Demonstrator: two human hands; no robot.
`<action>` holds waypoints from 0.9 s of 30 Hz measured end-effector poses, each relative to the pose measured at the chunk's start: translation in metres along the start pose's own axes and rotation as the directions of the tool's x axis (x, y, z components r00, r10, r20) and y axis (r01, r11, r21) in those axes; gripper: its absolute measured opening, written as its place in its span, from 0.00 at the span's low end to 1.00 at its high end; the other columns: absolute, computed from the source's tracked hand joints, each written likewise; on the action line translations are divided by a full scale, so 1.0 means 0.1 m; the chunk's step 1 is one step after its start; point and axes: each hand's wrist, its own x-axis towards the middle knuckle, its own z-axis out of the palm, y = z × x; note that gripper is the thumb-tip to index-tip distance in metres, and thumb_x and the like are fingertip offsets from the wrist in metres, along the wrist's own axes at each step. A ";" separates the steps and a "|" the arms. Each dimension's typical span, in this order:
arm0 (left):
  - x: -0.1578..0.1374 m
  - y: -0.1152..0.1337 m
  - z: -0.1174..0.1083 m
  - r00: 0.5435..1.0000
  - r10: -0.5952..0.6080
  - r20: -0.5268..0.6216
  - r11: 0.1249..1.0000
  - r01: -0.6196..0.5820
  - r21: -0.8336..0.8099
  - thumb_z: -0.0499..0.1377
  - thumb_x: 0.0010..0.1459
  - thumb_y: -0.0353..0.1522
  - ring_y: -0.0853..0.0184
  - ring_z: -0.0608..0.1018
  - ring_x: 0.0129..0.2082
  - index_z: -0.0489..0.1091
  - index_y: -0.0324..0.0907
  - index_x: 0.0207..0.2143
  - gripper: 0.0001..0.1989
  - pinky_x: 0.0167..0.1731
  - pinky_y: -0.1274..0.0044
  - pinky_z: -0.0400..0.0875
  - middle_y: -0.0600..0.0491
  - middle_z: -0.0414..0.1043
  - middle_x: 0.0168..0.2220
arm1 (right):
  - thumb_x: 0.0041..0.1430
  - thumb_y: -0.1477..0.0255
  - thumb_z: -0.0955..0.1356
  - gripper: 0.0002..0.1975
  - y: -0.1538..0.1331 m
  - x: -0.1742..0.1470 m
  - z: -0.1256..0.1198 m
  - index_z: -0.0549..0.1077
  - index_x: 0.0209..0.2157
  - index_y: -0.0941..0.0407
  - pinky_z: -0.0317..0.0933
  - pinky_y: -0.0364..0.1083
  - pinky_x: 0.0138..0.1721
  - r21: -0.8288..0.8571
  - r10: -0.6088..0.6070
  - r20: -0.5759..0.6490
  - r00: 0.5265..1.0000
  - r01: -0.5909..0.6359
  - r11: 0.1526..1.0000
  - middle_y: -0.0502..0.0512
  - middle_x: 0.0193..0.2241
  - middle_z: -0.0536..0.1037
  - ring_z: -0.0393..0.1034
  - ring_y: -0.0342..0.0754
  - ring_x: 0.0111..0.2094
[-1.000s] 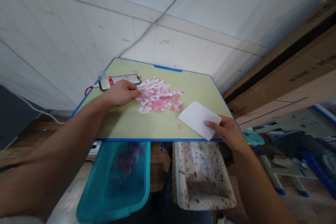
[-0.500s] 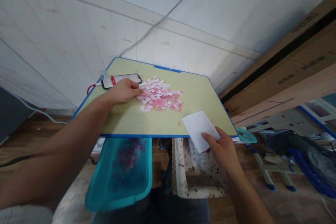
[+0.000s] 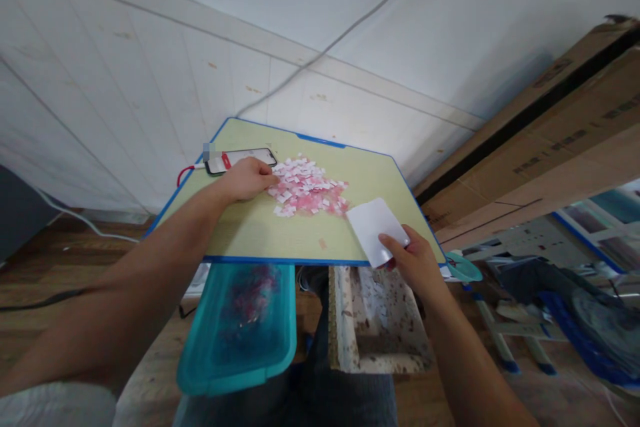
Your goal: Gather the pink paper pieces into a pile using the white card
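Note:
On the pale yellow board of a small table lies a loose pile of small white and pink pieces, like cut paper tags and thin pink film. My left hand rests at the pile's left edge, its thumb and fingertips pinched together; what they hold, if anything, is too small to make out. A white rectangular card is in my right hand, thumb on top and fingers beneath. The card is tilted over the board's front right edge, its far corner near the pile.
A phone with a red-and-white cable lies beyond my left hand. Below the front edge sit a teal tub with pink bits and a stained white box with white scraps. Cardboard boxes lean at right; a wall stands behind.
My right hand has moved the white card slightly farther over the board, toward the pile. The left hand stays at the pile's left edge. The whole view has shifted a little.

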 end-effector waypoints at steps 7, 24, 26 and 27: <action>0.04 -0.05 0.02 0.999 0.034 -0.013 0.997 -0.033 0.071 0.61 0.50 0.44 0.70 0.61 0.19 0.67 0.41 0.17 0.19 0.21 0.74 0.47 0.56 0.56 0.16 | 0.59 0.54 0.69 0.16 0.17 0.20 -0.04 0.71 0.36 0.54 0.63 0.47 0.23 -0.178 -0.088 -0.066 0.994 0.075 0.981 0.51 0.22 0.76 0.72 0.51 0.23; 0.05 -0.08 0.03 0.999 0.037 -0.020 0.994 -0.034 0.105 0.60 0.52 0.44 0.70 0.62 0.19 0.68 0.40 0.18 0.19 0.22 0.74 0.49 0.56 0.58 0.16 | 0.59 0.55 0.69 0.16 0.04 0.10 0.12 0.71 0.37 0.53 0.65 0.46 0.23 -0.073 -0.111 0.061 0.992 0.115 0.991 0.51 0.25 0.77 0.72 0.50 0.24; 0.05 -0.08 0.03 0.999 0.031 -0.019 0.994 -0.029 0.103 0.60 0.52 0.44 0.70 0.62 0.20 0.69 0.40 0.18 0.18 0.22 0.74 0.49 0.56 0.58 0.16 | 0.59 0.55 0.69 0.16 0.01 0.11 0.10 0.71 0.37 0.53 0.65 0.46 0.22 -0.052 -0.125 0.070 0.990 0.129 0.990 0.50 0.24 0.76 0.72 0.50 0.24; 0.05 -0.08 0.03 0.999 0.033 -0.019 0.994 -0.030 0.104 0.60 0.52 0.45 0.70 0.62 0.20 0.69 0.40 0.18 0.18 0.22 0.74 0.49 0.56 0.58 0.16 | 0.60 0.55 0.69 0.16 0.00 0.13 0.09 0.71 0.37 0.53 0.65 0.46 0.23 -0.051 -0.135 0.058 0.989 0.138 0.989 0.50 0.24 0.75 0.72 0.50 0.24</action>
